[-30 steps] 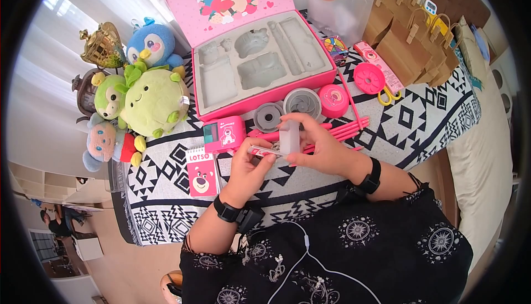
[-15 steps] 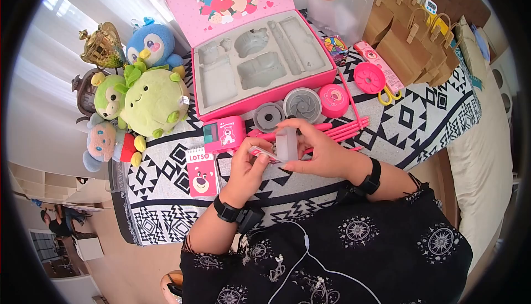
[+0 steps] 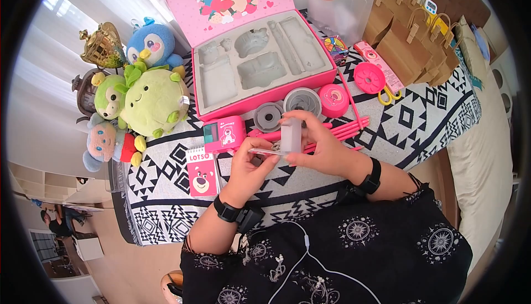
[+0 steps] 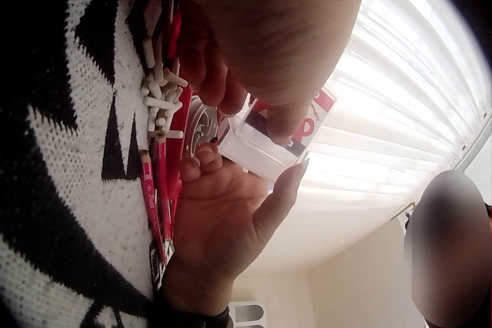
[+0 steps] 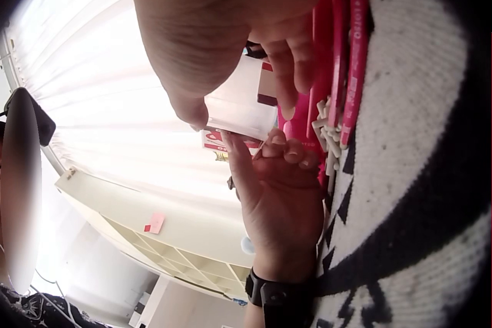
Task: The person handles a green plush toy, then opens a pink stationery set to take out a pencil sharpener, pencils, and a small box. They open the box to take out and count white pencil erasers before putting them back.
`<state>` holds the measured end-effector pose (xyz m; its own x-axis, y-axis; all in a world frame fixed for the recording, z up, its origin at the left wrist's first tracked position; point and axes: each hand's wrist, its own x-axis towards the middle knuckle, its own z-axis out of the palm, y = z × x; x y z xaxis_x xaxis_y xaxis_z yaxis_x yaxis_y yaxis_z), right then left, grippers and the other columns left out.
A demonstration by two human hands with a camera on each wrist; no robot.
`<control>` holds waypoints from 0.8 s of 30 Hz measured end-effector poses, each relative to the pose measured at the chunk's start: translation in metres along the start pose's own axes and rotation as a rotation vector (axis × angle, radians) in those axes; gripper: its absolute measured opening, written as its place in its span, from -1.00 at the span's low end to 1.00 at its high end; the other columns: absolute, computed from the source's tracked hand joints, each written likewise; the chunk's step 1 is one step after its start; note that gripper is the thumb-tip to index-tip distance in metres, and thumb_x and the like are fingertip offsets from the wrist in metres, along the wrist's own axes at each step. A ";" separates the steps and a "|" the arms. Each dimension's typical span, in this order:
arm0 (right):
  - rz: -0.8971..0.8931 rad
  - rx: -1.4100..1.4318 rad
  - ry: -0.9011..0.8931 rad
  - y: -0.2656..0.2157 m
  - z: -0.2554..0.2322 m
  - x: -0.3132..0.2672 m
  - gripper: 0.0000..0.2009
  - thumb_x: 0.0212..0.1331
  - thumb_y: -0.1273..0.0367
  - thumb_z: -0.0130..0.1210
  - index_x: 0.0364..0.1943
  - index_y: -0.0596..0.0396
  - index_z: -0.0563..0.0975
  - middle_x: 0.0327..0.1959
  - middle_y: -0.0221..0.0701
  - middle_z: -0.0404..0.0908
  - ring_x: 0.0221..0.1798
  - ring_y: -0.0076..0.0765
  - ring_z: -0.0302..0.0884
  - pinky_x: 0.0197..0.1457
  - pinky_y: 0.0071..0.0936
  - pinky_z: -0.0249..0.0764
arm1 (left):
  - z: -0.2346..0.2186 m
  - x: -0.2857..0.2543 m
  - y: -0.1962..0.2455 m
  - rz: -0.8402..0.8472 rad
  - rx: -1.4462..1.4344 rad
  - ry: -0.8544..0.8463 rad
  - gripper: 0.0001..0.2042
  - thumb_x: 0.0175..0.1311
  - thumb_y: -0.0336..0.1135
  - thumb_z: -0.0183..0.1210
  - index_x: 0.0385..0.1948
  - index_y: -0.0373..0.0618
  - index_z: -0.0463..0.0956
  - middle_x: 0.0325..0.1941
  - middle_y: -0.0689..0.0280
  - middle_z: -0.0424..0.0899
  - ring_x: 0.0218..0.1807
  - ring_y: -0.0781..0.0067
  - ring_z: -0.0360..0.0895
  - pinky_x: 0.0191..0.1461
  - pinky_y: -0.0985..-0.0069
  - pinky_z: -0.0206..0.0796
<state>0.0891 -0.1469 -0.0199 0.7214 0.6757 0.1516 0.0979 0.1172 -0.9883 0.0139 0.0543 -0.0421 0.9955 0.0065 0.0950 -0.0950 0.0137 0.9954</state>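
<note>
A small whitish translucent box [image 3: 291, 136] is held upright between both hands over the cloth. My right hand [image 3: 324, 150] pinches it from the right side, thumb low and fingers at its top. In my left hand [image 3: 249, 169] a thin flat card with red print [image 3: 264, 151] is pinched between thumb and fingers, its edge against the box's lower left. The left wrist view shows the box [image 4: 261, 150] and the card's pink and red print [image 4: 324, 103] beside it. In the right wrist view the box [image 5: 237, 102] sits above the printed card [image 5: 219, 141].
An open pink box [image 3: 264, 100] with a grey moulded tray stands behind the hands. Pink pencils [image 3: 352, 129], grey round parts [image 3: 269, 117], a pink sharpener [image 3: 229, 132] and a notepad [image 3: 202, 177] surround them. Plush toys [image 3: 157, 100] lie left; paper bags [image 3: 406, 55] stand right.
The whitish box tilted toward the left hand, then came back upright and a little right. The card has turned nearly edge-on to the head view. Both hands keep their hold.
</note>
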 end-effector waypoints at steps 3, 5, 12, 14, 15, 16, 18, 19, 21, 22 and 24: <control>-0.032 0.010 0.033 0.001 0.001 0.001 -0.27 0.09 0.45 0.33 0.32 0.05 0.15 -0.03 -0.24 0.47 -0.20 -0.49 0.56 -0.28 -0.61 0.51 | 0.001 0.000 -0.001 -0.002 0.016 0.015 -0.73 0.21 -0.48 0.30 -0.12 -0.17 0.43 -0.21 0.39 0.57 -0.27 0.75 0.46 -0.31 0.75 0.27; -0.040 0.014 0.047 0.000 0.001 0.001 -0.27 0.09 0.46 0.32 0.32 0.04 0.14 -0.02 -0.22 0.46 -0.23 -0.49 0.56 -0.30 -0.61 0.52 | 0.002 0.001 -0.001 -0.003 0.009 0.023 -0.74 0.21 -0.48 0.30 -0.12 -0.16 0.43 -0.22 0.40 0.57 -0.30 0.77 0.46 -0.34 0.77 0.26; -0.013 0.029 0.036 0.001 0.000 0.002 -0.28 0.11 0.47 0.30 0.32 0.02 0.13 -0.01 -0.17 0.42 -0.32 -0.51 0.57 -0.36 -0.62 0.53 | 0.002 0.001 -0.003 0.004 0.017 0.040 -0.75 0.23 -0.47 0.30 -0.13 -0.16 0.43 -0.23 0.39 0.58 -0.32 0.78 0.46 -0.38 0.78 0.25; -0.001 0.042 0.037 0.000 0.000 0.002 -0.28 0.11 0.47 0.30 0.32 0.02 0.13 0.01 -0.18 0.41 -0.31 -0.51 0.57 -0.35 -0.62 0.54 | 0.002 0.001 -0.003 0.005 0.019 0.039 -0.75 0.23 -0.47 0.30 -0.13 -0.16 0.44 -0.22 0.39 0.58 -0.32 0.78 0.46 -0.39 0.78 0.24; -0.006 0.040 0.039 0.000 0.001 0.002 -0.28 0.11 0.48 0.30 0.32 0.03 0.13 0.04 -0.18 0.40 -0.28 -0.51 0.56 -0.35 -0.62 0.54 | 0.002 0.001 -0.003 0.007 0.025 0.039 -0.75 0.23 -0.47 0.30 -0.13 -0.16 0.44 -0.23 0.39 0.58 -0.32 0.78 0.46 -0.38 0.78 0.25; -0.010 0.038 0.041 0.000 0.000 0.002 -0.28 0.10 0.48 0.30 0.32 0.03 0.13 0.08 -0.18 0.38 -0.26 -0.50 0.56 -0.35 -0.62 0.54 | 0.002 0.001 -0.003 0.009 0.031 0.040 -0.75 0.22 -0.47 0.30 -0.13 -0.16 0.44 -0.23 0.39 0.58 -0.32 0.78 0.46 -0.37 0.77 0.25; -0.021 0.035 0.039 0.002 0.000 0.002 -0.27 0.10 0.48 0.30 0.33 0.04 0.13 0.11 -0.19 0.36 -0.23 -0.50 0.56 -0.35 -0.62 0.55 | 0.002 0.001 -0.003 0.012 0.037 0.035 -0.75 0.22 -0.47 0.30 -0.13 -0.16 0.44 -0.23 0.39 0.58 -0.31 0.77 0.46 -0.36 0.76 0.26; -0.032 0.032 0.037 0.002 0.000 0.002 -0.27 0.10 0.49 0.31 0.33 0.04 0.13 0.15 -0.20 0.35 -0.20 -0.50 0.55 -0.35 -0.62 0.56 | 0.002 0.001 -0.003 0.016 0.043 0.031 -0.75 0.22 -0.47 0.30 -0.12 -0.16 0.44 -0.24 0.40 0.58 -0.31 0.77 0.46 -0.35 0.76 0.26; -0.014 0.037 0.032 0.001 0.000 0.002 -0.27 0.10 0.48 0.31 0.34 0.05 0.14 0.16 -0.20 0.35 -0.20 -0.51 0.55 -0.33 -0.63 0.54 | 0.001 0.001 -0.002 0.011 0.048 0.026 -0.74 0.22 -0.47 0.30 -0.12 -0.17 0.44 -0.24 0.40 0.58 -0.30 0.76 0.46 -0.34 0.75 0.27; 0.004 0.042 0.027 0.001 -0.001 0.002 -0.26 0.10 0.47 0.32 0.34 0.05 0.14 0.17 -0.21 0.36 -0.19 -0.51 0.54 -0.32 -0.64 0.53 | 0.001 0.001 -0.002 0.007 0.053 0.022 -0.74 0.22 -0.48 0.30 -0.12 -0.17 0.44 -0.24 0.40 0.58 -0.29 0.76 0.47 -0.32 0.74 0.29; 0.010 0.025 0.011 0.002 -0.001 0.002 -0.27 0.10 0.45 0.32 0.34 0.04 0.15 0.14 -0.22 0.38 -0.20 -0.53 0.54 -0.30 -0.64 0.50 | 0.003 0.001 0.000 0.007 0.033 0.021 -0.73 0.22 -0.47 0.30 -0.11 -0.17 0.43 -0.24 0.40 0.58 -0.29 0.76 0.47 -0.31 0.74 0.30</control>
<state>0.0910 -0.1464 -0.0212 0.7298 0.6689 0.1413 0.0733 0.1289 -0.9889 0.0149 0.0517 -0.0417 0.9944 0.0273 0.1023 -0.1017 -0.0195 0.9946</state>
